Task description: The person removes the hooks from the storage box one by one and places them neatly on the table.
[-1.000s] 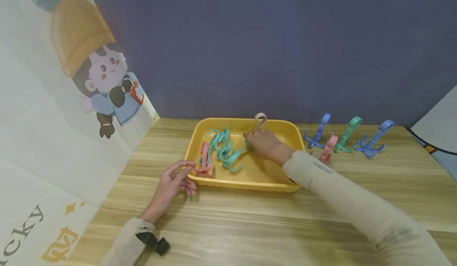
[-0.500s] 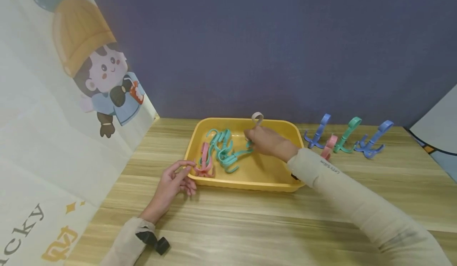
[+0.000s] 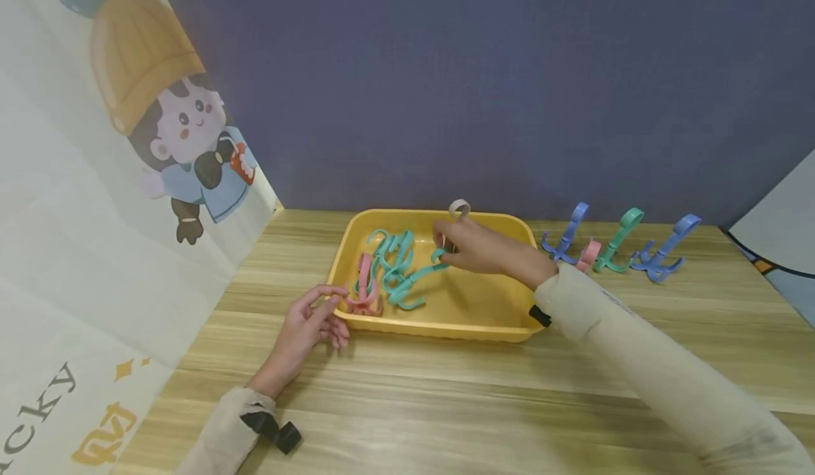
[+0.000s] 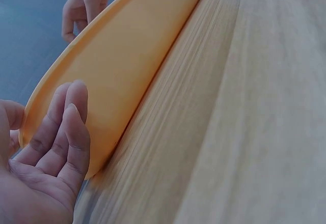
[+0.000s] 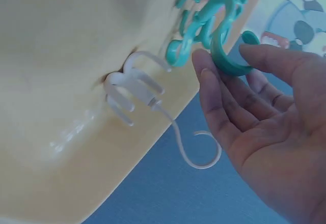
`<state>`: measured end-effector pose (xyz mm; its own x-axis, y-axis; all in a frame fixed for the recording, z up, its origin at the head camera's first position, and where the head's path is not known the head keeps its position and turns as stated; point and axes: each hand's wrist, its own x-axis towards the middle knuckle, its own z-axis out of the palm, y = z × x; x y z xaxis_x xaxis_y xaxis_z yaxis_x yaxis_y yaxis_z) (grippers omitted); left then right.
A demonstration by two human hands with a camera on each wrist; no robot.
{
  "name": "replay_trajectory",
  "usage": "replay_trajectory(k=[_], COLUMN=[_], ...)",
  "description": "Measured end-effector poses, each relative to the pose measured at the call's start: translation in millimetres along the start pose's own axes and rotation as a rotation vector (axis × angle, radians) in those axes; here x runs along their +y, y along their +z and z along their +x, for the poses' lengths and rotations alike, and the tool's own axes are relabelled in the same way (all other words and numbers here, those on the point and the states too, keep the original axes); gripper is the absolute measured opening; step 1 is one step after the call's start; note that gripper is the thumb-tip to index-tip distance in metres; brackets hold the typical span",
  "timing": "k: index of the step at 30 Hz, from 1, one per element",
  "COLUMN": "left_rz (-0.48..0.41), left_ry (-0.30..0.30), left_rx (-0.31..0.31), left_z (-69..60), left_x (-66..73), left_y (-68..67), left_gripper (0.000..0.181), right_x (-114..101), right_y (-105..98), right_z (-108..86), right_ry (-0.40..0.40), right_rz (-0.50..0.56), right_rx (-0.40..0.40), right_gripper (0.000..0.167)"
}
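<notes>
My left hand (image 3: 308, 333) grips the left front corner of a yellow plastic tray (image 3: 439, 330), with a finger over the rim and other fingers bent outside its wall. Inside the tray, my right hand (image 3: 480, 246) pinches the curved end of a teal swivel hook (image 5: 226, 56) between thumb and fingers. That hook's prongs lie against several other teal hooks (image 3: 397, 252) on the tray's left side. A pink hook (image 3: 364, 284) lies beside them, near my left hand. A white hook (image 5: 133, 84) leans on the tray's back wall, its curl above the rim.
To the tray's right on the wooden table (image 3: 446, 397) stand two blue hooks (image 3: 665, 252) (image 3: 567, 234), a green hook (image 3: 617, 241) and a pink hook (image 3: 588, 254), partly behind my right sleeve. A dark panel (image 3: 484, 93) rises behind the table, and a printed white sheet (image 3: 83, 248) hangs left.
My right hand has turned and its wrist has shifted right, with the teal hook's curl now visible at its fingertips. The teal hook's prongs have slid slightly left. My left hand stays put.
</notes>
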<state>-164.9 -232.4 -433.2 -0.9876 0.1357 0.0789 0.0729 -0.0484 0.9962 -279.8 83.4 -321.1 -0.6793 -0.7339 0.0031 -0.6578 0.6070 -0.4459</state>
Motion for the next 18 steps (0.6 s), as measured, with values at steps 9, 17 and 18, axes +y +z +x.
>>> replay_trajectory(k=[9, 17, 18], left_rz=[-0.001, 0.002, 0.002], left_ry=[0.001, -0.004, -0.004], left_rx=[-0.003, -0.002, -0.002], left_z=[0.5, 0.4, 0.5], left_x=[-0.6, 0.0, 0.0], left_y=[-0.2, -0.7, -0.9], left_gripper=[0.033, 0.031, 0.031], right_x=[-17, -26, -27], right_y=[-4, -5, -5], right_z=[-18.0, -30.0, -30.9], right_ry=[-0.049, -0.144, -0.153], right_rz=[0.021, -0.056, -0.071], right_rx=[0.064, 0.170, 0.176], right_gripper=[0.013, 0.011, 0.012])
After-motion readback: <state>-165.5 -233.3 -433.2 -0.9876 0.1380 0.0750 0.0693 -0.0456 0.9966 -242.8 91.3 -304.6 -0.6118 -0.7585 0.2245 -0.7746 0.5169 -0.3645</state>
